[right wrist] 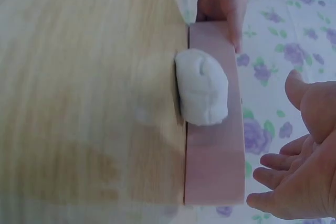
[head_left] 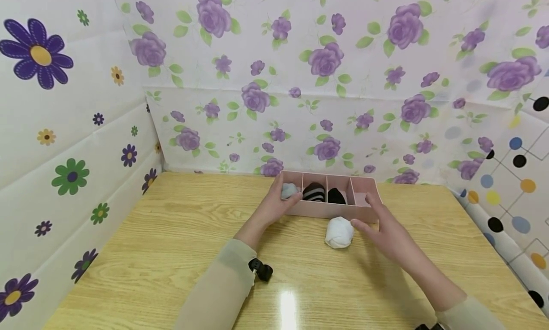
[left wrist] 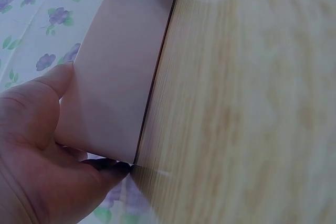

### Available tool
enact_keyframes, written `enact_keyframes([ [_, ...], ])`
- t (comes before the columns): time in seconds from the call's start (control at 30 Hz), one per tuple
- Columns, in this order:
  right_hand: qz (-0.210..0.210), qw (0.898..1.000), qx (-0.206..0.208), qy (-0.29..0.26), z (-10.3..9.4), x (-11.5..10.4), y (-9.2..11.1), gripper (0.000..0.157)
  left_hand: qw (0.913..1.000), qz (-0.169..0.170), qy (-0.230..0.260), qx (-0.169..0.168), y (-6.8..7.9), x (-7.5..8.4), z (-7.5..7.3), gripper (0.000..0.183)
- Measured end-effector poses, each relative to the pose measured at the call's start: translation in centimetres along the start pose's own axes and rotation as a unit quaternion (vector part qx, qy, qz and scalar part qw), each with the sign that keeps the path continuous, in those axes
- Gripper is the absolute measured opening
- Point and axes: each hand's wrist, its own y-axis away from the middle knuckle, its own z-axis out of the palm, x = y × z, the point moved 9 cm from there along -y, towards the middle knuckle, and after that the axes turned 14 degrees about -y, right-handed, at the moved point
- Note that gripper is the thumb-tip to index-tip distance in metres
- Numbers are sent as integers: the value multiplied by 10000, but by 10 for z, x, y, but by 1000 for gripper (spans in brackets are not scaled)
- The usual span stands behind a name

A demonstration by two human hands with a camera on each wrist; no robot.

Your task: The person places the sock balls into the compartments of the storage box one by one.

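Observation:
A pink divided box (head_left: 315, 209) stands at the back of the table. My left hand (head_left: 273, 204) grips its left end, thumb on the front side and fingers round the end. Three compartments hold rolled socks: a light blue one (head_left: 289, 190) at the left, a dark striped one (head_left: 314, 192) beside it, then a black one (head_left: 336, 196). A white rolled sock (head_left: 340, 233) lies on the table in front of the box. My right hand (head_left: 388, 231) is near the box's right end, fingers spread, holding nothing; in the right wrist view a gap shows between them.
The wooden table (head_left: 171, 235) meets a wall covered in purple-flower sheeting (head_left: 257, 130) just behind the box. Patterned sheets also hang at the left (head_left: 64, 144) and right (head_left: 514, 192). A small black device (head_left: 260, 269) is worn on the left wrist.

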Motion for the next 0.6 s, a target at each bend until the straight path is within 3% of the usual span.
enact_keyframes([
  [0.3,-2,9992,-292,-275,19,-2,13,101,10000,-9,24,-11,-1,0,0,102],
  [0.6,-330,9971,-499,-462,31,4,12,101,10000,50,0,11,0,2,0,103],
])
